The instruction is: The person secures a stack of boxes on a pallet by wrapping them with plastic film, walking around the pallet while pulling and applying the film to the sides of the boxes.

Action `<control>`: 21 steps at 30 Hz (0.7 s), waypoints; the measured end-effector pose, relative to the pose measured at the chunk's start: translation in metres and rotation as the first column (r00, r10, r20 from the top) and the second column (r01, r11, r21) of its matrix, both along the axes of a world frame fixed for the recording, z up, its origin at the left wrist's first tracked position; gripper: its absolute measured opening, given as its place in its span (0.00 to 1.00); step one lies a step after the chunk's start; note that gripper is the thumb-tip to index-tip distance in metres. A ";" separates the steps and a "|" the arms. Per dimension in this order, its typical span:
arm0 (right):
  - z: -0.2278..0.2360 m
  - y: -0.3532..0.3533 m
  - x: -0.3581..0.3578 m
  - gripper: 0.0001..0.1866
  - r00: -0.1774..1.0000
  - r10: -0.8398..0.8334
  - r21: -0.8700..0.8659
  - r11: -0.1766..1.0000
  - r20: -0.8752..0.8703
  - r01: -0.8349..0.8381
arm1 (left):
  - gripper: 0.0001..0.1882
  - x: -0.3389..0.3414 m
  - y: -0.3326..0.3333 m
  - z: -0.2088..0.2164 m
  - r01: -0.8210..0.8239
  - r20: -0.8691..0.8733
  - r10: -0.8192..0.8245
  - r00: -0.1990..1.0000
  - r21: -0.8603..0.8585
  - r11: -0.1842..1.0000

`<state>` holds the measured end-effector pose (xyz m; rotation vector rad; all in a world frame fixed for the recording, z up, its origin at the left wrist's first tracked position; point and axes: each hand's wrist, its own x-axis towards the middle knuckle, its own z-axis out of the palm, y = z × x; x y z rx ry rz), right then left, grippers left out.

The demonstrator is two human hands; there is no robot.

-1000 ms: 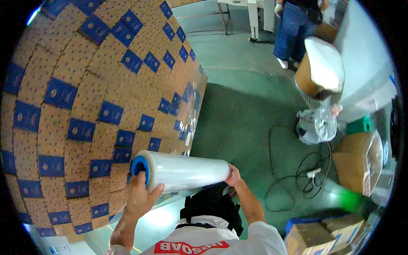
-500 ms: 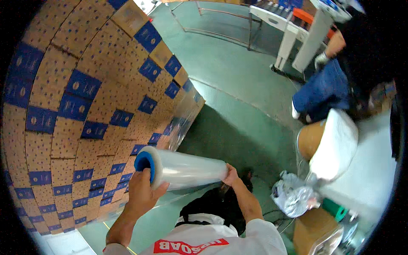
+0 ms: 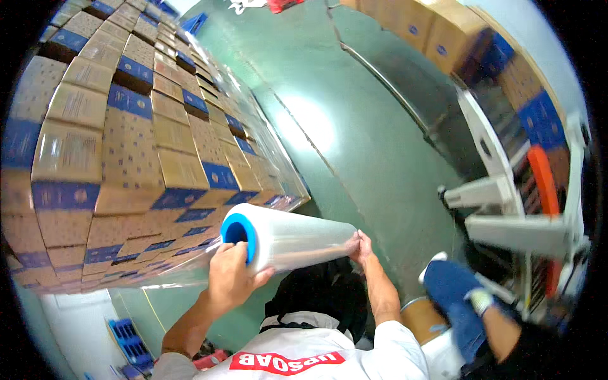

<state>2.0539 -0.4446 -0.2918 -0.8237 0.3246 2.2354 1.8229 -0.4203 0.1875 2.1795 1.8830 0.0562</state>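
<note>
A large roll of clear stretch film (image 3: 304, 235) lies across in front of my body, its blue core (image 3: 251, 237) facing left. My left hand (image 3: 233, 273) is closed on the core end, with fingers hooked inside the opening and the thumb against the roll's edge. Wrapped round the opposite end is my right hand (image 3: 361, 247); its fingers are partly hidden. From the roll a sheet of film (image 3: 180, 275) stretches left along the bottom of a tall stack of brown and blue cartons (image 3: 126, 164).
A person in jeans (image 3: 453, 297) is close by on the right, beside a white metal frame (image 3: 506, 228) with an orange bar (image 3: 544, 180). More cartons (image 3: 437, 35) line the far right. A blue plastic pallet (image 3: 130, 339) is at lower left, and green floor (image 3: 380, 152) runs alongside the stack.
My view has swung round the corner of the carton stack, showing more of its far side. Both hands keep hold of the roll, and film now stretches from it toward the cartons.
</note>
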 end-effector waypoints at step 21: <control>0.061 0.776 -0.106 0.34 0.813 0.544 -0.048 0.825 -0.207 -0.563 | 0.23 -0.045 0.633 0.047 -0.765 0.115 0.757 0.643 0.141 0.629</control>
